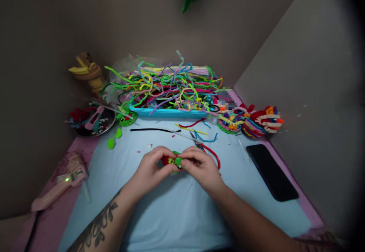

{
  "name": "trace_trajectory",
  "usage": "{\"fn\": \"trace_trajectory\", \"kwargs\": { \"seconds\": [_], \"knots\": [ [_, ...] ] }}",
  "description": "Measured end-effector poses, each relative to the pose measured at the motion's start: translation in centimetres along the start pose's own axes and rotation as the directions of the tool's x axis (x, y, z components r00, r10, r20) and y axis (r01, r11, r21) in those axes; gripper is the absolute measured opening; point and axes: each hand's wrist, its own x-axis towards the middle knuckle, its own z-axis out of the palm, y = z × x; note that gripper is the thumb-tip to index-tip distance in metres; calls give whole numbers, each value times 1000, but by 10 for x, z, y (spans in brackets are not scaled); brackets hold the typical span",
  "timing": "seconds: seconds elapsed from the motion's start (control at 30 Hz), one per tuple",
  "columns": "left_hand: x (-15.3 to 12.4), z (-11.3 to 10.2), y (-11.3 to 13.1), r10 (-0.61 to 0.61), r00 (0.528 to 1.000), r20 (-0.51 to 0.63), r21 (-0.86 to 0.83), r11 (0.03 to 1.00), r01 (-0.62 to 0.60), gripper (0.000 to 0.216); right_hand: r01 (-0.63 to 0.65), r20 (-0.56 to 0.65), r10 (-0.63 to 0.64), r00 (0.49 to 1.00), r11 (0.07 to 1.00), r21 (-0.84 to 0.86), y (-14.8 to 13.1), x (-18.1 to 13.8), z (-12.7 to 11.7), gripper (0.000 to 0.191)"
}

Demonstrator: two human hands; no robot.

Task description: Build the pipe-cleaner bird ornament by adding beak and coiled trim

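Both of my hands meet over the middle of the light blue mat (176, 206). My left hand (152, 166) and my right hand (199, 164) are closed on a small red and green pipe-cleaner piece (173, 161), pinched between the fingertips. Most of the piece is hidden by my fingers. Red-handled scissors (209, 151) lie just behind my right hand.
A blue tray (168, 112) heaped with coloured pipe cleaners (171, 86) stands at the back. Finished pipe-cleaner figures (256, 122) sit at the right, a black phone (272, 172) near the right edge, a pink glue gun (61, 185) at the left, a dark plate (92, 122) behind it.
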Motion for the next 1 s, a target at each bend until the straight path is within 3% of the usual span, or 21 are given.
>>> {"fn": "trace_trajectory", "kwargs": {
  "seconds": [0.23,0.4,0.5,0.7,1.0],
  "knots": [
    [-1,-1,1,56,998,-31,143,988,-51,22,54,50,-49,998,994,-99,-3,-1,-2,20],
    [-2,-3,0,59,997,-46,207,977,-48,24,-30,107,39,994,996,-85,1,-3,-2,17],
    [-2,-2,-1,82,996,-39,233,970,-71,26,-11,126,29,992,989,-146,2,-3,-2,16],
    [-3,-1,-2,70,998,-8,264,962,-65,28,72,95,-47,994,959,-275,0,-2,2,8],
    [-5,3,-9,201,977,67,299,930,-212,27,-60,16,64,998,981,-185,5,-3,10,3]
  ]
}}
